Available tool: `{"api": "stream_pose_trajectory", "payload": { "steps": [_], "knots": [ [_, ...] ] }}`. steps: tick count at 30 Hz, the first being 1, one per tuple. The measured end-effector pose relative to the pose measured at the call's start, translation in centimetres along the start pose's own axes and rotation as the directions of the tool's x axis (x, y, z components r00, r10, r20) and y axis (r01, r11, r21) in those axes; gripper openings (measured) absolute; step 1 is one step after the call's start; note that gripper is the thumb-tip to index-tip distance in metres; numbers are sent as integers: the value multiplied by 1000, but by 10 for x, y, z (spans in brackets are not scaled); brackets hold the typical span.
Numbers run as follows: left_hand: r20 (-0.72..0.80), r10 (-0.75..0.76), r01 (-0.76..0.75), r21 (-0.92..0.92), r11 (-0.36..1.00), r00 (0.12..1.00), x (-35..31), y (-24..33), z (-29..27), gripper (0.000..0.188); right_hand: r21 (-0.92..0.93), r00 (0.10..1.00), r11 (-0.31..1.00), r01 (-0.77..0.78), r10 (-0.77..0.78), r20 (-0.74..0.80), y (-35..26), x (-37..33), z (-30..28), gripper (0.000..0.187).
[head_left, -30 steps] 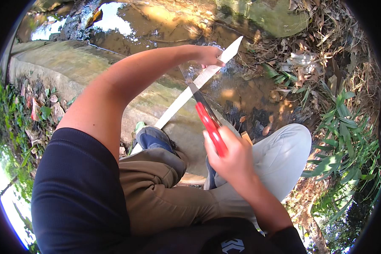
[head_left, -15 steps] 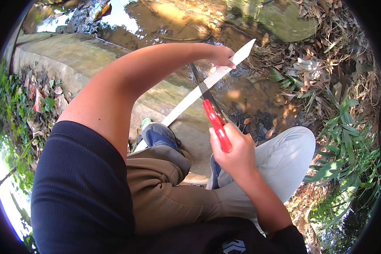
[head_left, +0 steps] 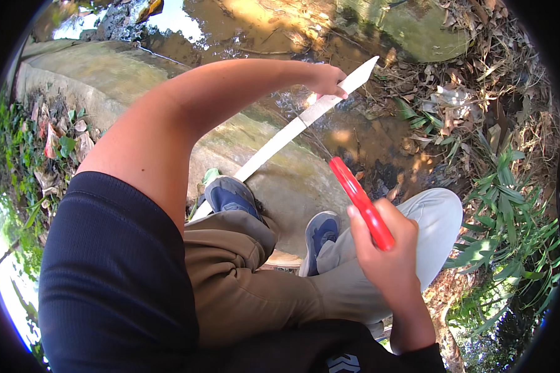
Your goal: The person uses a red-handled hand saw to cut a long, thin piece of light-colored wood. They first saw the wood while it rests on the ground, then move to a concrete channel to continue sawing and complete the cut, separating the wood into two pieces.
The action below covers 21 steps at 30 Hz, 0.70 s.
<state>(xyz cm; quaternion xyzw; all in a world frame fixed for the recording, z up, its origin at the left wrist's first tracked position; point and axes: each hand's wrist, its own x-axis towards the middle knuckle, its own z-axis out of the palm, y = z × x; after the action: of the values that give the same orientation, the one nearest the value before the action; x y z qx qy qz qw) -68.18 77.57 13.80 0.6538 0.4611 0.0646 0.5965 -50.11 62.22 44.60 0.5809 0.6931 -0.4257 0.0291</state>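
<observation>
A long pale plank [head_left: 270,155] runs slantwise from beside my left shoe [head_left: 231,198] out over the muddy water. Near its far, angled end my left hand [head_left: 327,81] is closed around it. My right hand [head_left: 389,239] grips the red handle [head_left: 361,202] of a hand saw. The saw's thin blade [head_left: 317,143] reaches up from the handle and lies across the plank, a short way below my left hand. A dark line shows on the plank where the blade crosses; how deep it goes I cannot tell.
A concrete ledge [head_left: 280,217] lies under my shoes, with a second blue shoe [head_left: 322,236] on the right. Shallow brown water [head_left: 354,133] lies beyond it. Dry leaves [head_left: 479,81] and green plants [head_left: 504,217] cover the right bank.
My right hand has drawn the saw back toward me and to the right, and less blade shows past the plank. My left hand keeps its hold on the plank.
</observation>
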Motion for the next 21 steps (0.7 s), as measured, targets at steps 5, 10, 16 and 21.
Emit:
{"api": "stream_pose_trajectory", "payload": {
  "steps": [5,10,16,21],
  "knots": [
    [-60,22,-21,24,1000,998,-3,8,3,54,-26,986,988,154,-156,-61,12,24,30,26],
    [15,52,-52,-24,998,999,12,3,11,54,-63,989,988,139,-142,-45,24,20,48,23],
    [-102,-48,57,89,994,994,-5,1,8,50,-10,998,998,66,-66,8,-18,-8,-11,23],
    [-205,-19,45,126,991,979,0,7,22,51,-35,984,985,166,-168,-65,16,21,38,27]
  ]
}}
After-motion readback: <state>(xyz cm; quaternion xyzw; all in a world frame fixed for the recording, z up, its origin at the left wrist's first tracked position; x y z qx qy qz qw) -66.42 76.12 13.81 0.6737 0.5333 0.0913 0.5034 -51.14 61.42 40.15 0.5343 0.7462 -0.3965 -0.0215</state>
